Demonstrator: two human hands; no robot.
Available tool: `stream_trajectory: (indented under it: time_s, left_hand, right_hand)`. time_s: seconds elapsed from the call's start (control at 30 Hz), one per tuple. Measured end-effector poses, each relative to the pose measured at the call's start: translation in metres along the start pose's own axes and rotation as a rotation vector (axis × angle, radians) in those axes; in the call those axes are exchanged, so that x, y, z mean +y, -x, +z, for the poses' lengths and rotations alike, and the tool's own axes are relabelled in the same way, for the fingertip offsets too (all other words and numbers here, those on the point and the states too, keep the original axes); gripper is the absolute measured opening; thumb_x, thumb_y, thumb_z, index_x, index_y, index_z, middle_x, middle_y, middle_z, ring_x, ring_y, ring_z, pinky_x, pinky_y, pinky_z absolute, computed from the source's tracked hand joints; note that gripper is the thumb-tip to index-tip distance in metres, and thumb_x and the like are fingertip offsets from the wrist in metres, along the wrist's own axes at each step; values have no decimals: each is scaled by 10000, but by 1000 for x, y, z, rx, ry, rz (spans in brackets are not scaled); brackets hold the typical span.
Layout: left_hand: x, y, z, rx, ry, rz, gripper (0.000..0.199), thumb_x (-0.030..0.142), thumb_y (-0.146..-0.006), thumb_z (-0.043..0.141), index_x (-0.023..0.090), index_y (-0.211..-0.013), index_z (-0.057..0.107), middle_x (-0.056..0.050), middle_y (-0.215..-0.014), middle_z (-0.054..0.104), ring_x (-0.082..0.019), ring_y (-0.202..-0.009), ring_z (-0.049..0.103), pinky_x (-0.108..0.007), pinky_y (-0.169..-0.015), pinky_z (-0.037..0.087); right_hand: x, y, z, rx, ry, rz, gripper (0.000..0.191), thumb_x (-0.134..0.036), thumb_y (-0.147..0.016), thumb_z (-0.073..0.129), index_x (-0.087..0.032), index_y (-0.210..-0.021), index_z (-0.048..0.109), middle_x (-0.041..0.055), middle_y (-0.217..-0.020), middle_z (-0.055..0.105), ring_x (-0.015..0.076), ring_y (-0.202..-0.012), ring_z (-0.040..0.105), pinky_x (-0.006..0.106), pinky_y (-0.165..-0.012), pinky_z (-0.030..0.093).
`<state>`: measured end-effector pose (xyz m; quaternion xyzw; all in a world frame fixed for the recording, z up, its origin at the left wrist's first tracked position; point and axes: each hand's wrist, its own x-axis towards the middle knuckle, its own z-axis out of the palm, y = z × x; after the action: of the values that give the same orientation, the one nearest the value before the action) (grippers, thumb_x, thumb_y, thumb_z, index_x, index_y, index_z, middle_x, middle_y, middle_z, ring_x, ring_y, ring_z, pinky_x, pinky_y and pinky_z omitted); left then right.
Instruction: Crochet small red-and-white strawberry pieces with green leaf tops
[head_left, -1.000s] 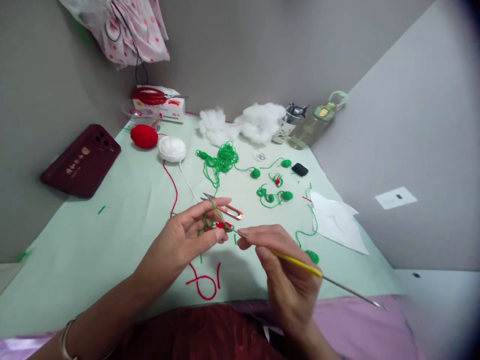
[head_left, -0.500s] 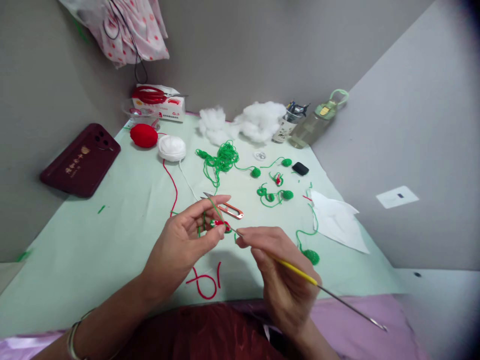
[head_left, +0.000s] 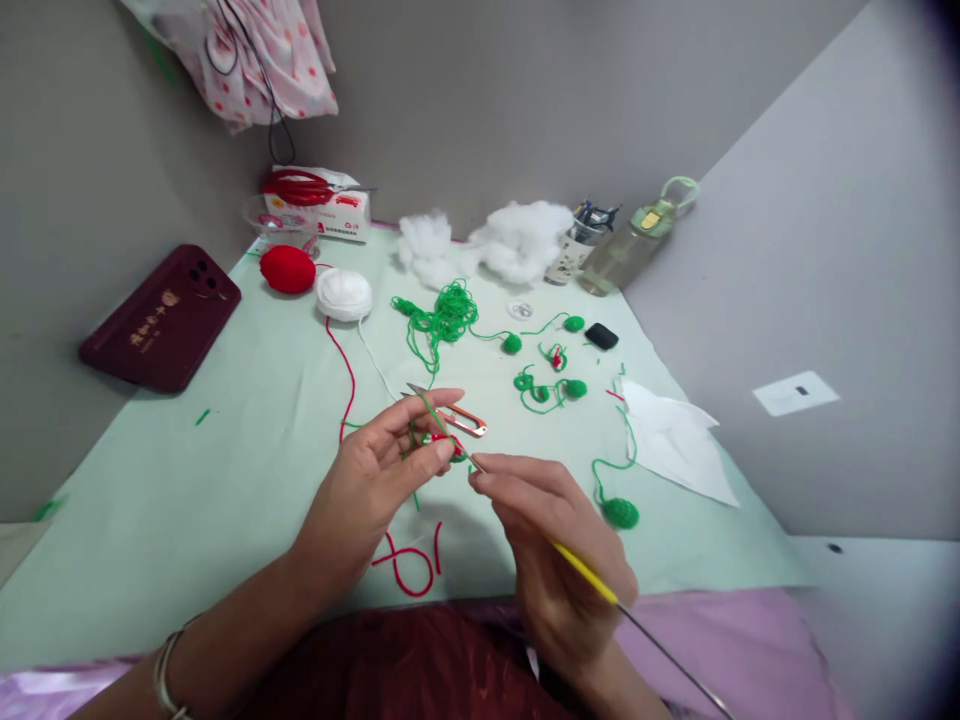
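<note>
My left hand [head_left: 375,475] pinches a small red, white and green crochet piece [head_left: 456,450] between thumb and fingers, its index finger stretched out with green yarn over it. In my right hand [head_left: 559,545] is a crochet hook [head_left: 587,573] with a yellow grip, held like a pen. The hook's tip meets the crochet piece beside my left thumb. Just beyond my left fingers lie orange thread snips [head_left: 469,422]. A tangle of green yarn [head_left: 450,315] sits farther back, its strand running toward my left hand.
Red yarn [head_left: 288,270] and white yarn balls [head_left: 344,295] lie back left, near a dark red phone [head_left: 161,318]. White stuffing [head_left: 521,243], a pen cup [head_left: 570,253] and a bottle [head_left: 630,245] stand behind. Small green crochet pieces [head_left: 620,513] and white paper [head_left: 675,440] are right.
My right hand has shifted slightly left and the hook has swung steeper, its far end lower. The crochet piece has turned a little in my left fingers.
</note>
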<state>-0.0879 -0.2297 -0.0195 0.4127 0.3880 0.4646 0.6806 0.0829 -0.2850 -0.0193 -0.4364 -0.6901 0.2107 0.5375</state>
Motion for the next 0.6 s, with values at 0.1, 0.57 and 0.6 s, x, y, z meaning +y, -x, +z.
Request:
stream_trajectory:
  time_s: [0.1,0.57,0.6]
  left_hand:
    - [2,0,3,20,3,11,360,276,-916,766,291,-1275,739,3,-1063,742,-126,-922,660,-223,-852,537]
    - [-14,-1,11,178,-462,461,445,54,-826,648,227,-1227,735,-4,-979,700,-149,-889,657,-276,-891,541]
    - [-17,-1,10,168,-475,498,454,40,-834,641,238,-1232,733,-10,-1023,715,-151,-914,658,-279,-907,539]
  right_hand:
    - [1,2,-1,-11,25,-22,478,12,-941,607,-300,-1277,744,69,-1217,769,198,-1031,772,306,-806,638]
    - [4,-13,10,177,-435,366,185,-206,-991,658,-276,-1010,829,25,-911,802,152,-771,744,302,-734,635]
    - [5,-15,9,186,-496,408,159,-231,-981,677,-265,-983,831,31,-920,814,152,-745,748,304,-720,644]
